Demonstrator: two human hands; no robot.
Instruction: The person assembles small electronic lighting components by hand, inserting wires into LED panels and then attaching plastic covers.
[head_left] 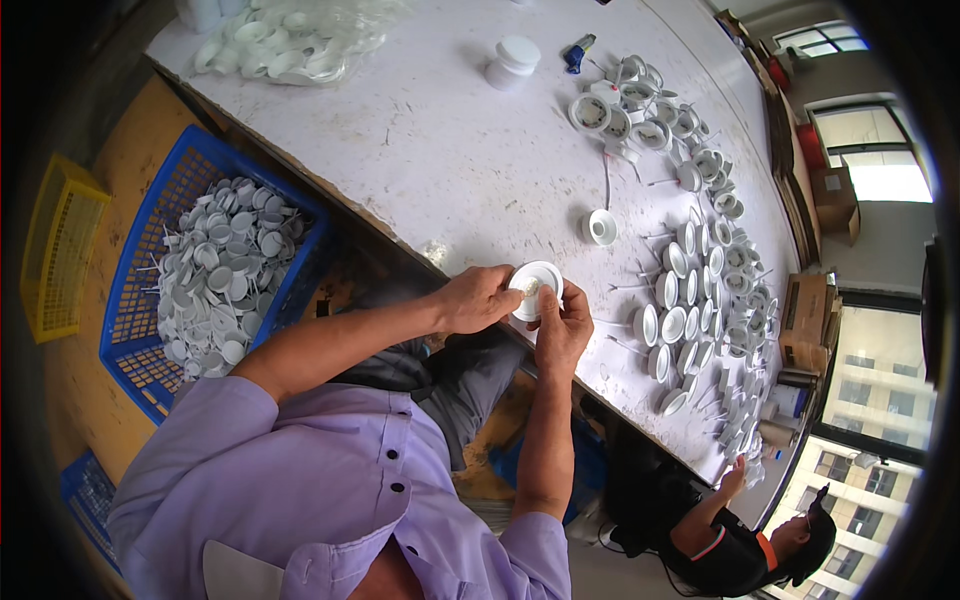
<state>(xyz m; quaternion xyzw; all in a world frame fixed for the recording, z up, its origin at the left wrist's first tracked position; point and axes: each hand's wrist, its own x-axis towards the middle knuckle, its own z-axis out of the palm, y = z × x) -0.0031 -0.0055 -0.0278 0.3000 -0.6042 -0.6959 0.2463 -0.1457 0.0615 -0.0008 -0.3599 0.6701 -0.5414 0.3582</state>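
My left hand [478, 300] and my right hand [563, 328] meet at the table's near edge, both closed on a white round housing [540, 270] shaped like a shallow cup. Its open side faces up, and small pale parts that I cannot make out show inside it. My left fingers pinch its left rim. The right thumb reaches into the cup while the other right fingers wrap its outer side. Just beyond it, a single white housing [600, 228] with a wire lies on the white table [440, 150].
Many white wired housings [675, 260] crowd the table's right side. Beyond stand a white jar [514, 60] and a blue tool [578, 54]. A clear bag [290, 40] holds white parts. At left, a blue basket [135, 260] is full of white discs. A co-worker [740, 545] sits at lower right.
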